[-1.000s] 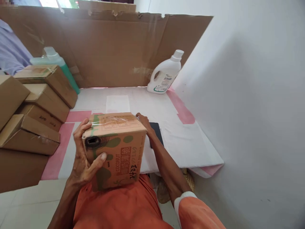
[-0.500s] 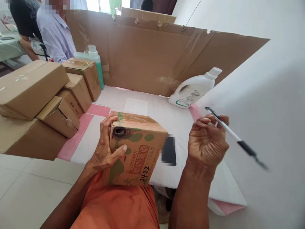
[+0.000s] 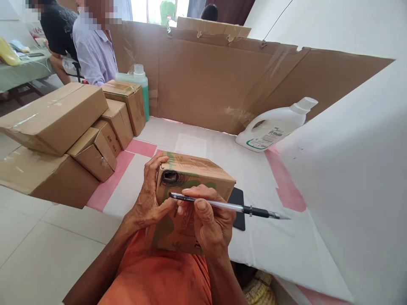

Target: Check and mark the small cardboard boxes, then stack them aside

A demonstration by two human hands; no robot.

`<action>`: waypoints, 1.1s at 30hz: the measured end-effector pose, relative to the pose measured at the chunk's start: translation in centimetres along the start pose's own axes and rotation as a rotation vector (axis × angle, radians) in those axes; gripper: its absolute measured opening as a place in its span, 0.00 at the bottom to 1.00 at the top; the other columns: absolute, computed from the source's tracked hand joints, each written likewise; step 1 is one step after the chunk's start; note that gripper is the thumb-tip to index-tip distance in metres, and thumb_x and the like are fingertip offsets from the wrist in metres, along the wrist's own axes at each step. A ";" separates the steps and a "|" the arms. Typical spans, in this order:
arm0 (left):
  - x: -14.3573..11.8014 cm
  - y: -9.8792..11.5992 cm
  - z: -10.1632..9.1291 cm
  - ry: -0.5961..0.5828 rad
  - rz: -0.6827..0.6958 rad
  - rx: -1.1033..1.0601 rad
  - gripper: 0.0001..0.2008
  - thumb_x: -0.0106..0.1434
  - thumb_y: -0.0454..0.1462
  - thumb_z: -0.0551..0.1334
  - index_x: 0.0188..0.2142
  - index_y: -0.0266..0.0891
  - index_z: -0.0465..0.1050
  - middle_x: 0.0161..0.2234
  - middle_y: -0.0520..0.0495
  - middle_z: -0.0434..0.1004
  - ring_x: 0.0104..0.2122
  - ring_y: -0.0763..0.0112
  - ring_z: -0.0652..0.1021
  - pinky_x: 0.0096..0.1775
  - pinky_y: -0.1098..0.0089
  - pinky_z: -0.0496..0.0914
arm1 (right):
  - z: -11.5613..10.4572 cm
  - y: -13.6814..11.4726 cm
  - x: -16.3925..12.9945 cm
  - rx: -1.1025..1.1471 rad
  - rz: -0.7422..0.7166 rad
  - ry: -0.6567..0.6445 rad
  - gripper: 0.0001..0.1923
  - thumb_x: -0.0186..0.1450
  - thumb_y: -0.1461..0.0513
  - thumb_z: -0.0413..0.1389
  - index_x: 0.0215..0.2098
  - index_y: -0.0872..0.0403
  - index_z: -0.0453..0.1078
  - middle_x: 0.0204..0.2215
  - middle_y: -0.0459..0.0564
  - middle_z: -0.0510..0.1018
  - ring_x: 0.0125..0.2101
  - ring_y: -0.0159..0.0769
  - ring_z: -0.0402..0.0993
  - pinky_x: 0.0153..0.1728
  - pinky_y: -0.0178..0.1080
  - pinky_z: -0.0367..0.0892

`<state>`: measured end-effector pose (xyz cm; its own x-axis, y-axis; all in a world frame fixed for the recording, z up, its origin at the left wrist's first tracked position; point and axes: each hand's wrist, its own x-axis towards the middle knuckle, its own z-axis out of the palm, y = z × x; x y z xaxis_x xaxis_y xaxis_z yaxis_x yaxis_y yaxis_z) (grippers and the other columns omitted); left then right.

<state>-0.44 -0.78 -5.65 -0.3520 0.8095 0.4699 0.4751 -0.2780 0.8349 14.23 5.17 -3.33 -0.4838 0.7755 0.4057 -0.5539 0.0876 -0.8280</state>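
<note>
A printed cardboard box (image 3: 203,167) is tilted at the table's near edge, against the orange shirt. My left hand (image 3: 149,199) grips its left side, fingers behind the upper corner and thumb on the front face. Near that corner a small hole shows, ringed by black scribbles. Between thumb and fingers, my right hand (image 3: 213,220) holds a gel pen (image 3: 229,206) in front of the box. The pen's black cap end points left toward the left thumb, its tip right. My right hand covers much of the box's printing.
Stacked cardboard boxes (image 3: 54,118) stand on the left, with a green liquid bottle (image 3: 144,93) behind them. A white jug (image 3: 273,127) leans by the cardboard partition (image 3: 197,80). A dark flat object (image 3: 240,212) lies behind the box. Two people (image 3: 93,51) are at the far left.
My right hand has moved left from beside the wall to the front of the box, bringing the pen along. The left hand keeps its hold. The whole view has shifted slightly.
</note>
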 end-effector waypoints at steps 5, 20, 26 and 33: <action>0.2 -0.2 0.0 0.001 0.021 -0.019 0.43 0.63 0.53 0.71 0.70 0.51 0.54 0.71 0.38 0.56 0.74 0.45 0.57 0.72 0.42 0.54 | -0.2 -0.7 0.3 0.113 0.081 -0.120 0.12 0.74 0.53 0.61 0.43 0.51 0.84 0.42 0.52 0.80 0.25 0.28 0.74 0.25 0.35 0.72; -0.2 0.0 -0.2 0.013 -0.035 0.010 0.40 0.65 0.47 0.69 0.71 0.50 0.53 0.71 0.39 0.55 0.73 0.46 0.57 0.72 0.42 0.54 | -0.6 -3.7 -0.3 0.175 0.427 -0.183 0.42 0.72 0.60 0.63 0.77 0.40 0.48 0.24 0.39 0.81 0.14 0.26 0.69 0.16 0.27 0.66; -0.3 -0.2 -0.1 0.018 -0.007 0.051 0.38 0.66 0.48 0.67 0.71 0.52 0.53 0.71 0.39 0.56 0.74 0.46 0.56 0.72 0.41 0.53 | -1.6 -6.6 -0.3 0.203 0.274 -0.273 0.21 0.75 0.47 0.54 0.56 0.48 0.79 0.39 0.55 0.89 0.36 0.44 0.86 0.31 0.40 0.78; -0.2 -0.5 0.1 0.012 0.020 0.045 0.40 0.65 0.47 0.68 0.71 0.50 0.53 0.70 0.38 0.56 0.74 0.44 0.55 0.72 0.39 0.52 | -0.9 -7.1 0.0 0.074 0.008 -0.132 0.07 0.71 0.53 0.63 0.44 0.43 0.70 0.19 0.41 0.82 0.16 0.37 0.71 0.20 0.37 0.70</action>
<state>-0.56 -0.78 -6.20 -0.3512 0.7979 0.4899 0.5180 -0.2702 0.8116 18.83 5.10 2.19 -0.5703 0.6867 0.4507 -0.5958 0.0320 -0.8025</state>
